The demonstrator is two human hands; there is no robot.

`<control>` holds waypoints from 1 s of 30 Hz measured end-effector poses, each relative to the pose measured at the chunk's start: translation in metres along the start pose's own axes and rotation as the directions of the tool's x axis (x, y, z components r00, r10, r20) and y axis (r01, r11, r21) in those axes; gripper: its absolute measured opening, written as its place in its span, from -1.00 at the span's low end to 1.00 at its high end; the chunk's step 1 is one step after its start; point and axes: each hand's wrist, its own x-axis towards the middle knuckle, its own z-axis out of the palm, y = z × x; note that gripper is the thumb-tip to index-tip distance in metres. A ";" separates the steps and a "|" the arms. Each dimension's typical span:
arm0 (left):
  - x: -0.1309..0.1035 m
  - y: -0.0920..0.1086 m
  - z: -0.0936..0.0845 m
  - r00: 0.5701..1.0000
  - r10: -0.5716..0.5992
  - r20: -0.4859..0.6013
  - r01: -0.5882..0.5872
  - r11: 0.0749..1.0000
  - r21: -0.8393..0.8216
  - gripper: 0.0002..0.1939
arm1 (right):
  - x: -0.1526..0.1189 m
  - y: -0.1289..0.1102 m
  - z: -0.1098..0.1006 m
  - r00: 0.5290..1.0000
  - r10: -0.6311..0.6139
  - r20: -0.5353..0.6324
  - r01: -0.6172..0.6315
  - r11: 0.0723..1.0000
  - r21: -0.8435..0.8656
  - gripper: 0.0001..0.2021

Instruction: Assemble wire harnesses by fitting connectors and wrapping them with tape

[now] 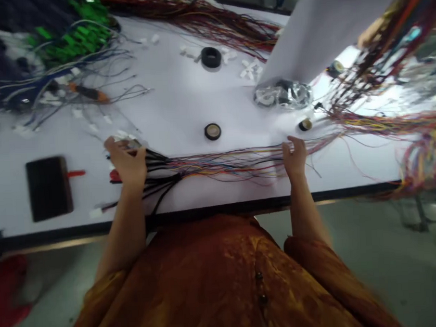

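Your left hand (128,163) and right hand (294,155) both rest on the wire bundle (225,164), which stretches between them like a low fence. Just past it, the white surface (172,112) is bare, except for a small tape roll (212,131) in the middle. Farther back sits a black ring (211,57). A shiny bag (283,94) and a little spool (305,125) block the way near your right hand. Tangled wires (393,122) fill the right side. To the left, a black pad (49,187) lies flat, well apart from your left hand. Green parts (77,39) crowd the far left corner.
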 end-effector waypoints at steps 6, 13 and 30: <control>-0.017 0.014 -0.038 0.976 0.055 -0.208 -0.094 0.979 -0.179 -0.75 | -0.020 -0.185 0.078 0.790 -0.537 0.298 0.387 0.812 0.436 -0.76; -0.071 0.015 -0.060 0.863 -0.255 0.436 0.450 0.779 -0.437 -0.77 | -0.060 -0.312 0.129 0.530 -0.516 0.673 0.593 0.793 0.140 -0.72; -0.055 0.021 -0.012 0.867 -0.102 0.488 0.465 0.520 -0.717 -0.69 | -0.083 -0.271 0.117 0.704 -0.559 0.437 0.241 0.768 0.594 -0.79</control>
